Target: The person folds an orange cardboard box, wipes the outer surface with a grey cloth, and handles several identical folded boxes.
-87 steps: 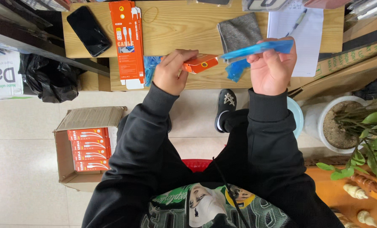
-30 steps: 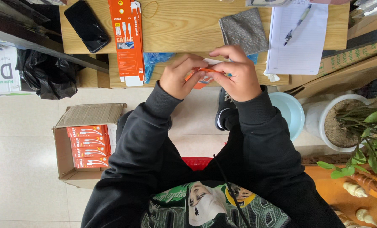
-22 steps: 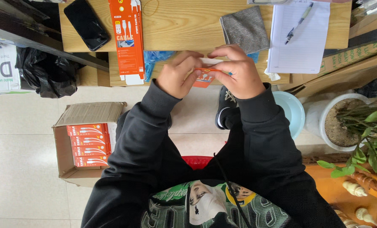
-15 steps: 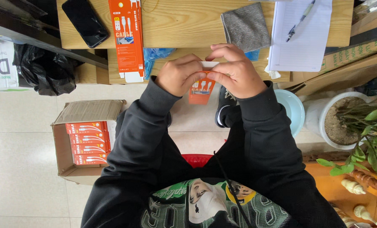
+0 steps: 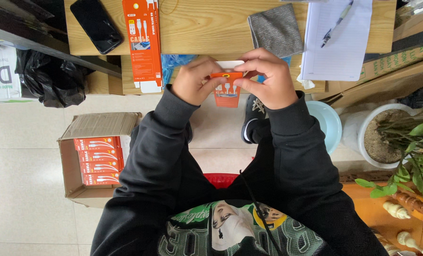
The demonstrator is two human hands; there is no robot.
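Box: we hold the small orange box (image 5: 227,89) between both hands, at the near edge of the tabletop (image 5: 211,28).
Axis: long axis running away from us.
Left hand (image 5: 196,81): fingers pinching its left edge.
Right hand (image 5: 267,78): fingers pinching its right edge and white flap; equally near.

Single head-worn camera, no second view to overlap with. It looked almost straight down over the wearer's chest and dark sleeves. Both hands (image 5: 199,85) (image 5: 268,78) sat near, upper centre of frame. The wooden table (image 5: 211,28) ran along the top edge, so the wearer faced it. Floor tiles and a cardboard box (image 5: 97,159) lay lower left, a potted plant (image 5: 401,142) at the right edge.
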